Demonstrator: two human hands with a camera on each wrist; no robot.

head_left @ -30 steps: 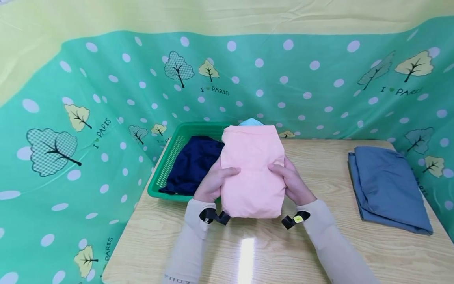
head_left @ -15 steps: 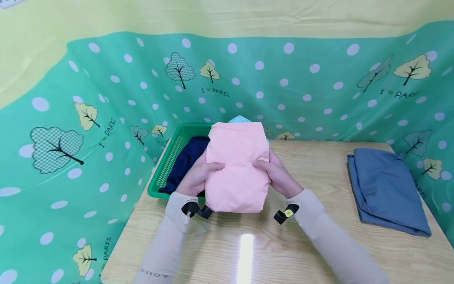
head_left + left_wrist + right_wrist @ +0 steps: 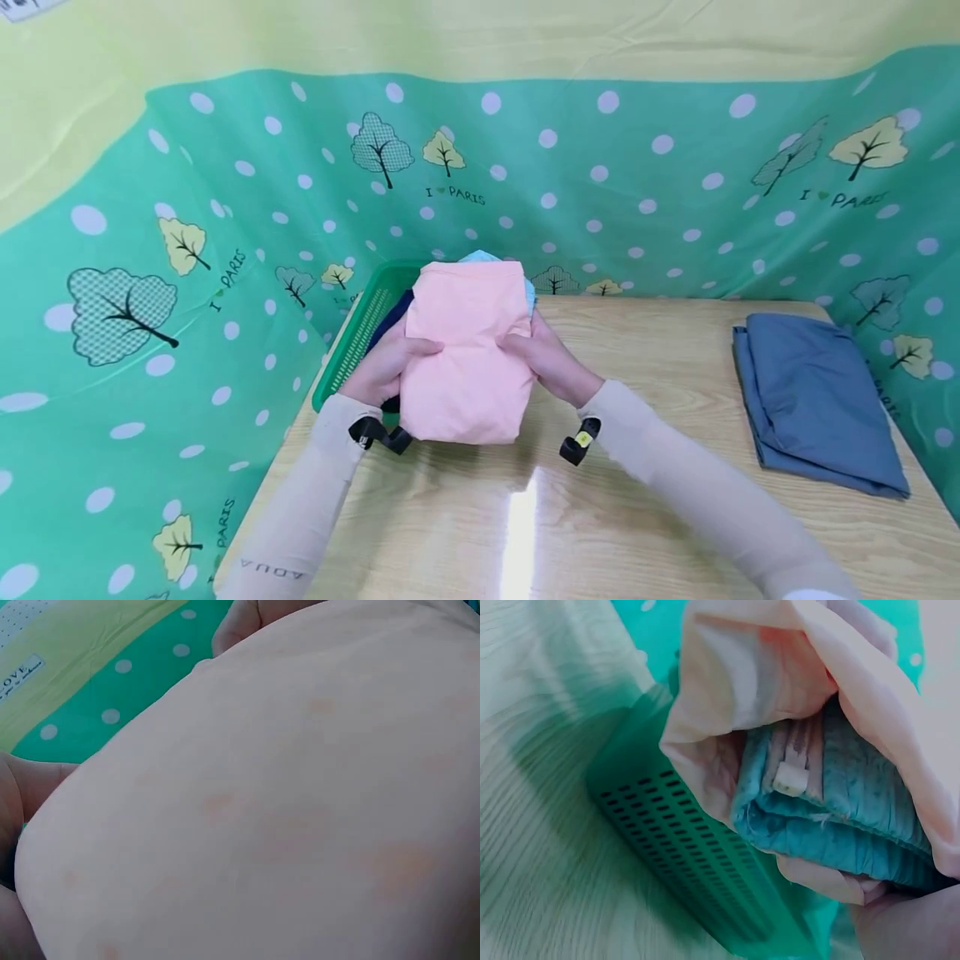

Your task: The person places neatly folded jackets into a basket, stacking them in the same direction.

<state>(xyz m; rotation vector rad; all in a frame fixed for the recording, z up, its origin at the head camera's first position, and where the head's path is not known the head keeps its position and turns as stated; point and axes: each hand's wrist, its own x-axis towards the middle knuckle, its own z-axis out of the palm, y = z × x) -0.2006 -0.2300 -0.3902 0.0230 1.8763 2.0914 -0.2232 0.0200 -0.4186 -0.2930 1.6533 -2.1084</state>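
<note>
A folded pink garment [image 3: 467, 358] is held up between both hands, overlapping the basket in the head view. My left hand [image 3: 384, 364] grips its left side with the thumb across the front; the fingers behind are hidden. On the opposite side my right hand [image 3: 551, 357] pinches the edge the same way. Light blue fabric [image 3: 478, 256] peeks out behind its top. In the right wrist view a teal gathered waistband [image 3: 832, 832] with a small white tag [image 3: 790, 778] shows inside the pink folds. Pink cloth [image 3: 247, 787] fills most of the left wrist view.
A green perforated basket [image 3: 327, 382] stands at the table's back left, with navy cloth [image 3: 390, 318] in it, mostly covered from view. A folded blue-grey garment [image 3: 821, 404] lies on the wooden table [image 3: 645, 517] at the right. A patterned curtain [image 3: 637, 167] encloses the back and sides.
Both hands have carried the pink garment leftward, so it now covers more of the basket and navy cloth. The blue-grey garment stays where it was.
</note>
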